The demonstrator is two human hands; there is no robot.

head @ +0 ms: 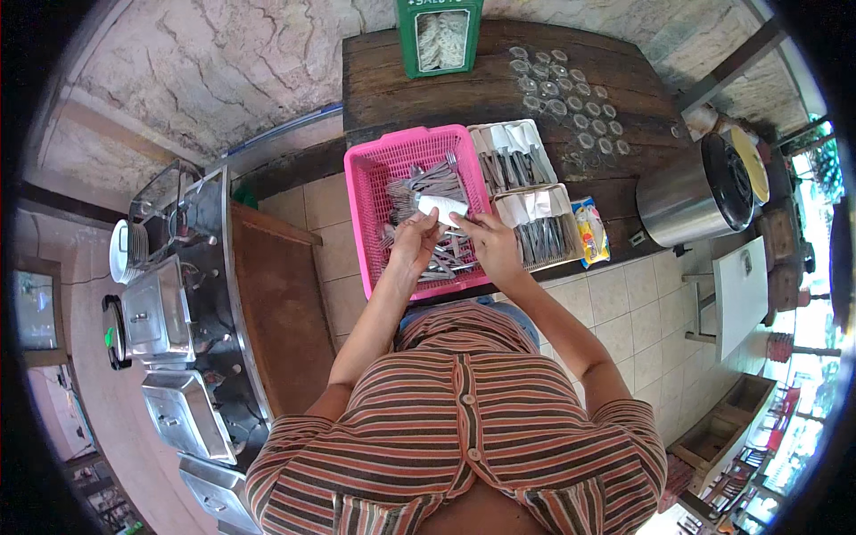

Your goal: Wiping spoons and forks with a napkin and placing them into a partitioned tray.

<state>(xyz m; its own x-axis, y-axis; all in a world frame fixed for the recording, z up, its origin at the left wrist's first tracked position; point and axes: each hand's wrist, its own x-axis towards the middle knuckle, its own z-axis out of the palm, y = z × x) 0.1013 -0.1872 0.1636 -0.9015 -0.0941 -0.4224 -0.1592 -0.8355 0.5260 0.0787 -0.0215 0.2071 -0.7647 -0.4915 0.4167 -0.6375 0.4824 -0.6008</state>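
Over a pink plastic basket [359, 221] I hold a small white paper napkin or sleeve [443, 210]. My left hand [416, 239] pinches its near left edge with the thumb on top. The fingers of my right hand [493, 246] grip its right end. Whether cutlery lies inside the paper, I cannot tell. Beneath it, loose metal forks and other cutlery [428, 182] lie heaped in the basket. Just right of the basket, two light trays hold rows of cutlery partly covered in white paper, the farther bundles [515, 157] and the nearer bundles [543, 231].
A blue-and-yellow plastic packet [591, 234] lies beside the nearer tray. The dark wooden table [394, 100] also bears upturned glasses [574, 101], a green box [406, 40] and a large steel pot [675, 194]. Steel chafing dishes [159, 314] line the counter at left.
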